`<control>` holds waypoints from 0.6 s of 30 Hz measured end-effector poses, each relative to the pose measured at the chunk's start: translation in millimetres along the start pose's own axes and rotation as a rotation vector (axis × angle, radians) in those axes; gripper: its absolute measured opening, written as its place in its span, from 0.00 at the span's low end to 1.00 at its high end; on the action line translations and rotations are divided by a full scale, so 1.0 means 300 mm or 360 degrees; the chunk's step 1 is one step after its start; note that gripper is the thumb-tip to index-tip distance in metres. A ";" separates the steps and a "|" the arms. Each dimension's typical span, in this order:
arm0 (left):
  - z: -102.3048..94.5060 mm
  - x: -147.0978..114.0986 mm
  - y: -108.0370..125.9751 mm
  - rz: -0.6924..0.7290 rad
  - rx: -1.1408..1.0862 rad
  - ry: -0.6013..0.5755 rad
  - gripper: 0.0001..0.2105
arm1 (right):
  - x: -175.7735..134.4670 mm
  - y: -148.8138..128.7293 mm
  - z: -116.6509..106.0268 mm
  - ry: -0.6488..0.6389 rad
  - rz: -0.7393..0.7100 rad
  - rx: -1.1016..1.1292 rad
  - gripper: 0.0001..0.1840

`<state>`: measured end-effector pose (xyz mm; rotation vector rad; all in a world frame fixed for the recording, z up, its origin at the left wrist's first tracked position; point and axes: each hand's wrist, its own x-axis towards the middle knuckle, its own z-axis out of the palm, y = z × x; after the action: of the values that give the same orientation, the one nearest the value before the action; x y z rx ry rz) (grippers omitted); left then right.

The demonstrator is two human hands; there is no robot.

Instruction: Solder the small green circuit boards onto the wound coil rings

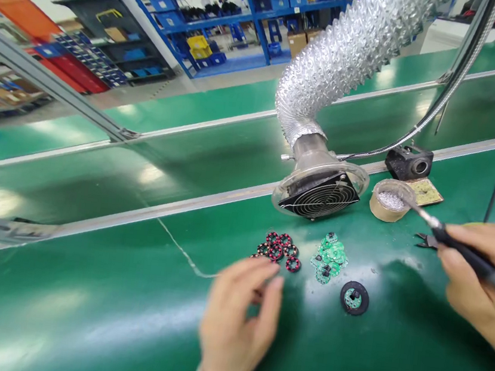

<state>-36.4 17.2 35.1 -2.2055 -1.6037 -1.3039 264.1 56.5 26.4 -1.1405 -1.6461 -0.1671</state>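
Note:
My right hand (483, 281) is closed around the black handle of a soldering iron (473, 255). The iron's tip reaches into a round tan tub (386, 211) filled with silvery shavings. My left hand (239, 323) hovers over the bench with curled fingers, thumb and forefinger apart, slightly blurred. Just beyond its fingertips lies a cluster of red-and-black wound rings (276, 250). To their right is a heap of small green circuit boards (331, 256). A black ring with a green board in its middle (354, 298) lies apart, nearer to me.
A fume extractor head (321, 194) on a silver flexible duct (334, 70) hangs low over the bench. Behind the tub are a black iron holder (409, 163) and a yellowish sponge (425, 192). Side cutters (425, 240) lie near my right hand. A metal rail (208, 208) crosses the green bench.

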 end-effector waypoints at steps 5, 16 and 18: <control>0.130 -0.101 0.093 -0.0229 -0.0648 -0.0778 0.05 | 0.005 0.102 0.069 -0.0325 0.0145 -0.0136 0.13; 0.168 -0.083 0.098 -0.0335 -0.0977 -0.0920 0.05 | -0.142 -0.170 0.063 -0.0754 -0.0160 0.0672 0.15; 0.171 -0.086 0.100 -0.0287 -0.0971 -0.0917 0.06 | -0.155 -0.172 0.078 -0.0761 -0.0268 0.0685 0.17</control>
<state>15.5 13.5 -3.4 -3.0947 -1.7840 -1.4372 208.6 16.0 0.7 -0.7420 -2.0710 0.3676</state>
